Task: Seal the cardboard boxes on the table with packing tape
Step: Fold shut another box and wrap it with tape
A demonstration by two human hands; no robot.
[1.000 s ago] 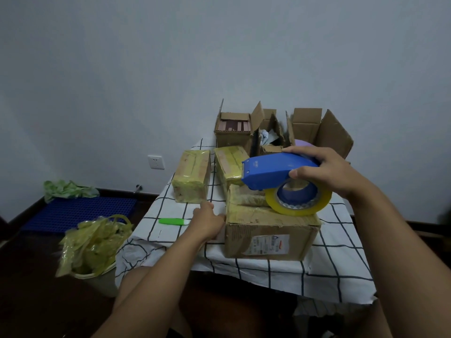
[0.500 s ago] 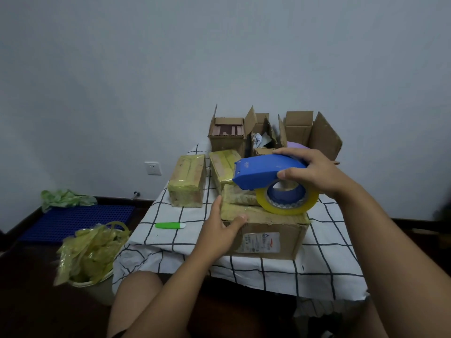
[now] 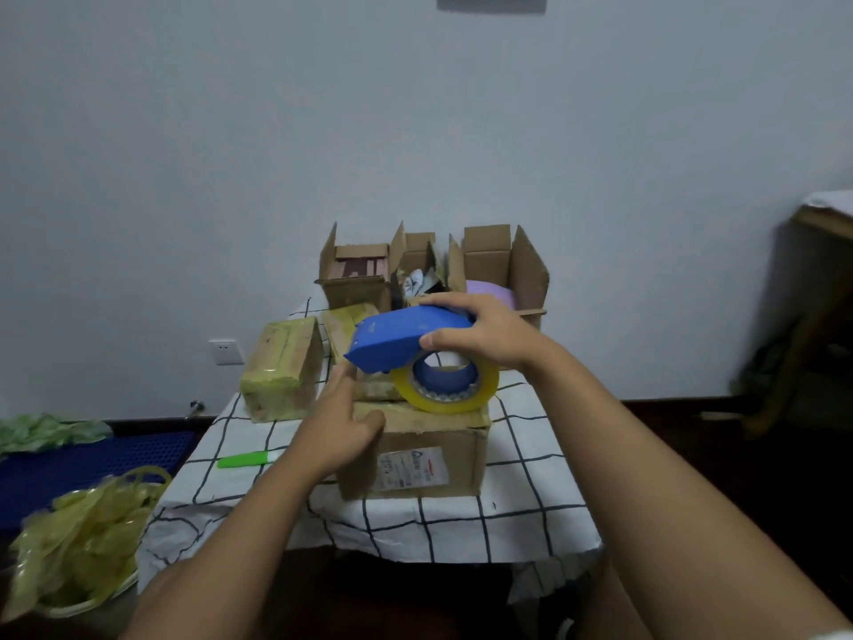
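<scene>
My right hand (image 3: 484, 339) grips a blue tape dispenser (image 3: 406, 337) with a yellowish tape roll (image 3: 445, 383), held over the top of a closed cardboard box (image 3: 415, 455) at the table's front. My left hand (image 3: 341, 427) rests on that box's left top edge, index finger stretched toward the dispenser's front end and thumb on the box top. A smaller taped box lies under the dispenser on the big box, mostly hidden. Two taped boxes, one (image 3: 284, 367) and another (image 3: 346, 323), stand further back left.
Three open cardboard boxes (image 3: 498, 265) stand at the table's back by the wall. A green knife (image 3: 244, 460) lies on the checked tablecloth (image 3: 521, 459) left of the box. A bin of used yellow tape (image 3: 78, 528) sits on the floor at left; wooden furniture (image 3: 821, 251) at right.
My left hand moved from the tablecloth onto the box's left edge, then reached its index finger up toward the dispenser. The dispenser stayed over the box; the view tilted upward.
</scene>
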